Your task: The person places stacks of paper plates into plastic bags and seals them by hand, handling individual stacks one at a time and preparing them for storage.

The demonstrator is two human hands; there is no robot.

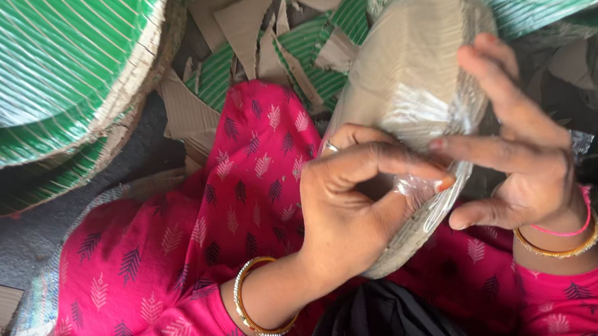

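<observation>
Left hand (347,212) pinches the clear plastic wrap on a stack of paper plates (407,85) held over the pink-clad lap, right hand (523,155) spread against its rim; light, slippery, probably best gripped at the edges.

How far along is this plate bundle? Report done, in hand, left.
Done: the stack of paper plates is already inside a clear plastic wrap. In hand: the left hand pinches the wrap's loose end while the right hand steadies the stack. Left: the end is not yet closed; unwrapped green plate stacks lie around.
</observation>
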